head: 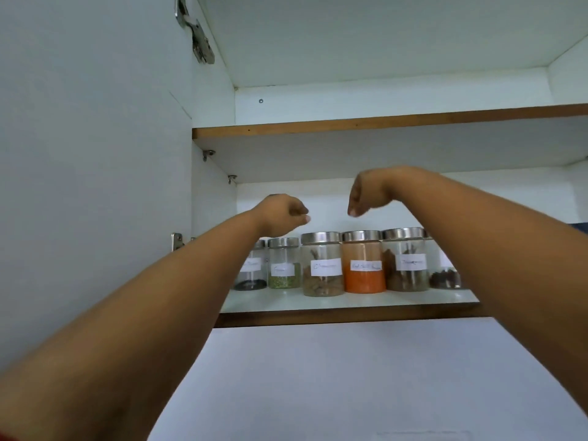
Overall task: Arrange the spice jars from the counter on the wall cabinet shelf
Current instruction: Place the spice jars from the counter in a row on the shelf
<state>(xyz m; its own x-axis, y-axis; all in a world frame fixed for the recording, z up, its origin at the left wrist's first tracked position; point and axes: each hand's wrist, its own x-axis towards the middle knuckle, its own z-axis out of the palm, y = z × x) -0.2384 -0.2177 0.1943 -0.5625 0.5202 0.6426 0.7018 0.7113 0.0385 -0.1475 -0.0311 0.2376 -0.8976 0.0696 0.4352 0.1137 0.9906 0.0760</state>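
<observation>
Several glass spice jars with steel lids and white labels stand in a row on the lower cabinet shelf (334, 302). From the left I see a dark-seed jar (253, 275), a green jar (284, 268), a brown-stick jar (322, 265), an orange-powder jar (363, 264), a brown-bark jar (407, 261) and a dark jar (444, 273) partly behind my right arm. My left hand (283, 214) hovers above the leftmost jars with fingers curled, holding nothing. My right hand (366, 194) hangs above the orange jar, fingers curled down, also holding nothing.
An upper shelf (381, 120) with a brown edge sits above the jars. The open cabinet door (95, 154) stands at the left, with metal hinges (199, 36) at its top. White wall lies below the cabinet.
</observation>
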